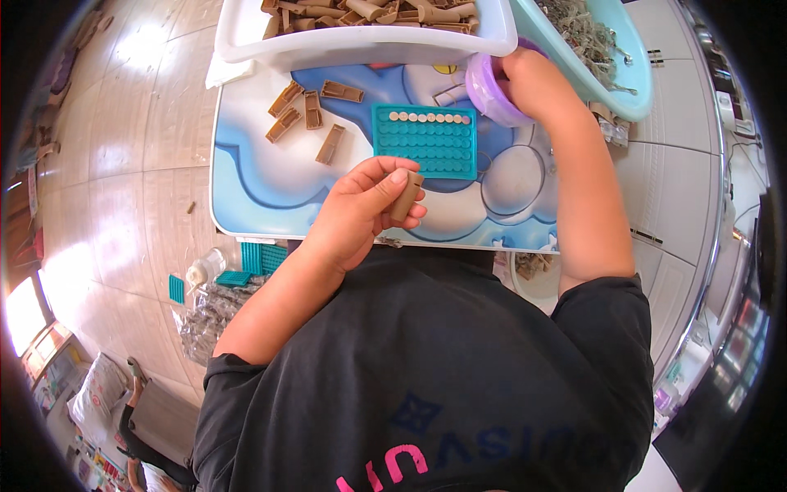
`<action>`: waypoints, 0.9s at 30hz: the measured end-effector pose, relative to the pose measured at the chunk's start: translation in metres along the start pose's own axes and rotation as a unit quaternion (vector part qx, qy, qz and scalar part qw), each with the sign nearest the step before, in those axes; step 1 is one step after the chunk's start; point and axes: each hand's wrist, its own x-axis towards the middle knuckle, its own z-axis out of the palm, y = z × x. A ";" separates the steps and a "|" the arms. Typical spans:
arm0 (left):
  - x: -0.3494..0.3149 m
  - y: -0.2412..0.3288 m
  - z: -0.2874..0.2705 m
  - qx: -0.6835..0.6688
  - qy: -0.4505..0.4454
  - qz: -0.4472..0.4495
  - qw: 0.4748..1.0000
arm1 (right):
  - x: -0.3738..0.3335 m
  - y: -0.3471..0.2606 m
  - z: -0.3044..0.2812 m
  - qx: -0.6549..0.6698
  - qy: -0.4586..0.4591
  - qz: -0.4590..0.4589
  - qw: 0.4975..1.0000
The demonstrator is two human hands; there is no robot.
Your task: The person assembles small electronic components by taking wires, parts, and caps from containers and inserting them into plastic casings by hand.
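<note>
My left hand [352,205] is closed around a small brown plastic casing [403,201], held over the near edge of the table between thumb and fingers. My right hand [529,78] reaches into a purple round tub [489,100] at the table's far right; its fingers are hidden inside. Between the hands lies a teal tray [425,173] with rows of round pockets. Small silvery discs [422,117] fill its far row. Several more brown casings [329,144] are scattered on the table left of the tray, some with their hollow side up.
A white bin [369,51] heaped with brown casings stands at the far edge of the patterned table [246,193]. A light blue basin [635,98] of small metal parts is at the far right. Teal trays [252,257] and a clear plastic bag [209,324] lie on the floor at left.
</note>
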 end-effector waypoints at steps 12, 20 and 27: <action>-0.003 -0.002 0.003 0.003 0.020 0.000 1.000 | -0.006 -0.002 -0.005 0.139 -0.085 0.006 0.987; -0.006 -0.003 0.000 -0.002 0.036 0.017 0.999 | -0.023 0.002 -0.015 0.093 0.096 0.041 0.990; -0.004 -0.002 0.002 -0.018 0.022 0.015 0.999 | -0.044 -0.013 -0.012 0.216 0.195 0.082 0.953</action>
